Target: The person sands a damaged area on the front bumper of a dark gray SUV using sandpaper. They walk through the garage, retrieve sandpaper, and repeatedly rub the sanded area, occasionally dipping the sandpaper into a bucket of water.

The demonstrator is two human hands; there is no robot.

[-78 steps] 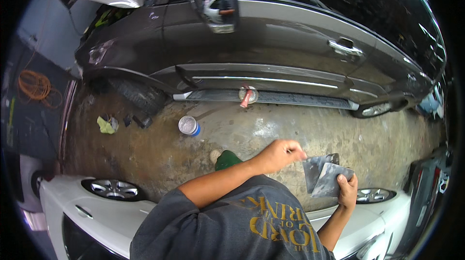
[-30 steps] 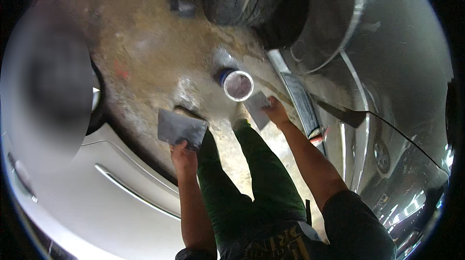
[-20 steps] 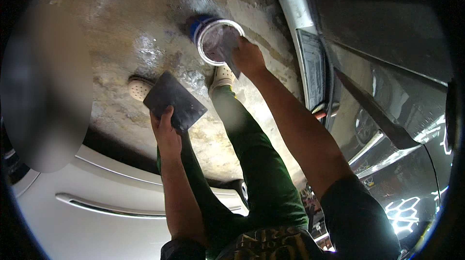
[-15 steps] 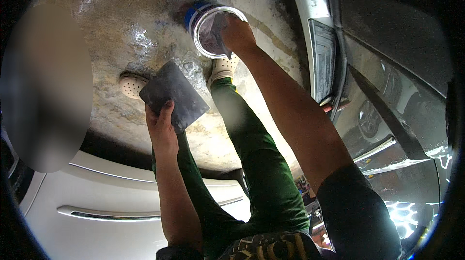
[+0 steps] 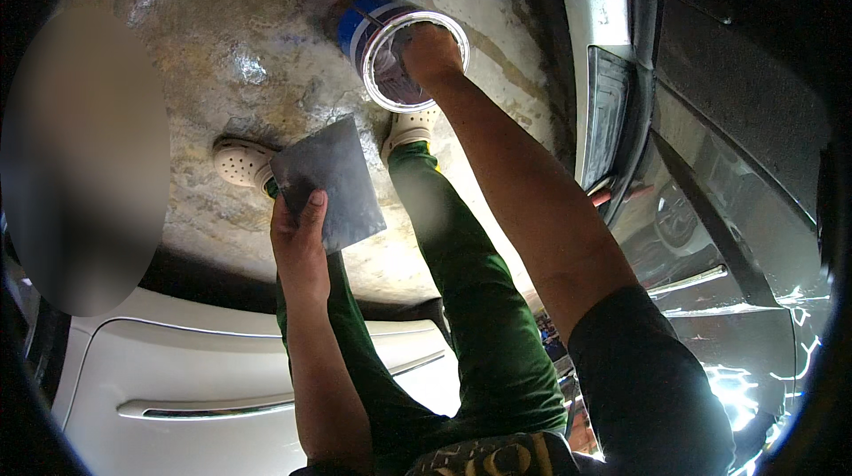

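Note:
My left hand (image 5: 302, 236) grips the lower edge of a flat, dark grey square plate (image 5: 337, 179), thumb on top and fingers beneath. Its upper face carries faint pale smears. A blue and white can (image 5: 357, 32) with a shiny metal rim stands on the floor, holding a greyish-mauve paste (image 5: 390, 72) that coats its inner wall. My right hand (image 5: 432, 52) is down inside the can's mouth, fingers curled round a dark flat spreader (image 5: 406, 41). Most of the spreader is hidden by the hand and the can.
A white car panel with a handle (image 5: 213, 409) lies at the lower left. Along the right stands a dark, glossy car body (image 5: 754, 210). My feet in beige clogs (image 5: 241, 163) are on the stained concrete floor (image 5: 204, 77). A blurred patch covers the far left.
My right hand has gone deeper into the can, and the spreader shows less. The can's mouth has tipped toward the right. My left hand has turned the plate slightly.

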